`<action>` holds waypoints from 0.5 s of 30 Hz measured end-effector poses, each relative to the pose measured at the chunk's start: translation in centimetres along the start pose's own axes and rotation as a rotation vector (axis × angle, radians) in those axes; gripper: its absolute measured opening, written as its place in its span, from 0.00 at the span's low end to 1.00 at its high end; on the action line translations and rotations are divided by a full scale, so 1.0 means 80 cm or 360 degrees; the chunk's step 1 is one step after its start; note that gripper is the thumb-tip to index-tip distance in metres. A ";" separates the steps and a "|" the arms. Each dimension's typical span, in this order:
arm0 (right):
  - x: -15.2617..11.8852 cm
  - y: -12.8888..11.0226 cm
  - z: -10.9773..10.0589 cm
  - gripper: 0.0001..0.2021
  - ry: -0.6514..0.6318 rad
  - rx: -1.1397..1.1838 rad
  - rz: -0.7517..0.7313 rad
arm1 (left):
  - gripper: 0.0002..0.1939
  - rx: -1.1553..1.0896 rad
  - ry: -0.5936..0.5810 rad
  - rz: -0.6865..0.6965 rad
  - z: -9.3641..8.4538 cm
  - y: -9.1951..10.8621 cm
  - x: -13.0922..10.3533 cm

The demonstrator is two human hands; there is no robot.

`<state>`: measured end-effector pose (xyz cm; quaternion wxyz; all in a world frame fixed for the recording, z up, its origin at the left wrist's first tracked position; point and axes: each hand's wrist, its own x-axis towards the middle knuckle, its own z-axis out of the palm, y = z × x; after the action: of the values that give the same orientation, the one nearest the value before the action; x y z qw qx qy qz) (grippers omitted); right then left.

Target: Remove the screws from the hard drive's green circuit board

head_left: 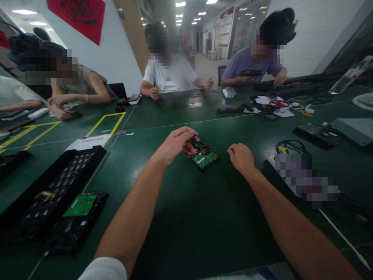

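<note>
A hard drive (205, 157) lies on the green table in front of me, its green circuit board facing up. My left hand (180, 144) is over the drive's far left corner, thumb and fingers closed around a small dark object that I cannot make out. To the right of the drive, apart from it, my right hand (242, 157) rests on the table with its fingers curled and nothing visible in them.
At left, a black slotted tray (58, 182) stands beside another hard drive (80, 206). Right of me are a bare drive (317, 134), a coiled black cable (293, 147) and a grey box (354, 128). Several people sit opposite; one holds a power screwdriver (250, 73).
</note>
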<state>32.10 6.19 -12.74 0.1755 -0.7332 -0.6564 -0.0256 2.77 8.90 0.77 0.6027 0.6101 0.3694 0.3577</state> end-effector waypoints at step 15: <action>0.000 0.007 -0.005 0.15 0.0022 0.0047 0.0078 | 0.10 0.0009 -0.0033 0.0006 -0.003 -0.002 0.000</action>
<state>32.75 6.01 -12.48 0.1914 -0.7463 -0.6373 -0.0166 2.59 9.02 0.62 0.6042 0.6162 0.3629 0.3515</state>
